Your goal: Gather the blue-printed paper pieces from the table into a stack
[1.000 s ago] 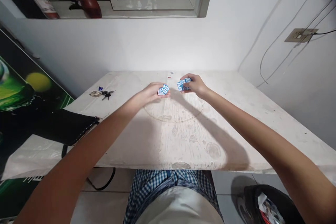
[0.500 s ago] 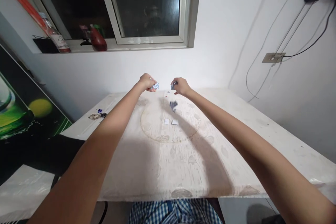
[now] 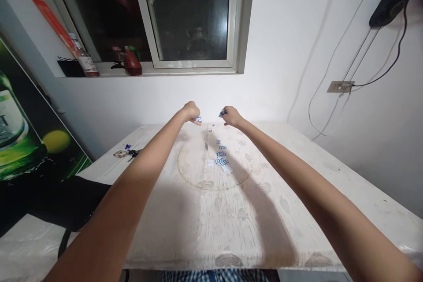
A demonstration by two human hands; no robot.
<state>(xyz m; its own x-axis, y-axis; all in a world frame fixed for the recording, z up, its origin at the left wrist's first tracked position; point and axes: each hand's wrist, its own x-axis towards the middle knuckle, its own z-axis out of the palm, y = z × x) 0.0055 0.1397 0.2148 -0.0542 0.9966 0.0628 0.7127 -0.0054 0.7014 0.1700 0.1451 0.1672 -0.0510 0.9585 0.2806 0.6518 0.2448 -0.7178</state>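
Observation:
My left hand (image 3: 191,111) is held above the far part of the table, closed around a small packet of blue-and-white cards (image 3: 198,119). Opposite it, my right hand (image 3: 232,116) grips another packet of cards (image 3: 222,113) between thumb and fingers. Between and below the hands, several blue-patterned cards (image 3: 221,154) show in a loose column; which lie flat and which are in the air I cannot tell. Two white cards (image 3: 210,163) are face-up or blank beside them. A thin card (image 3: 206,146) appears edge-on to the left.
The white patterned table (image 3: 218,211) meets the wall at its far edge. Keys (image 3: 132,153) and a small blue item (image 3: 127,146) lie at the left. On the sill stand a bottle (image 3: 86,61) and a red vase-like object (image 3: 132,62). A socket (image 3: 340,87) with cables is at right.
A blurred clump of cards in mid-air has spread into several separate cards over the table. Both hands stay closed on their packets. The view has tilted slightly upward.

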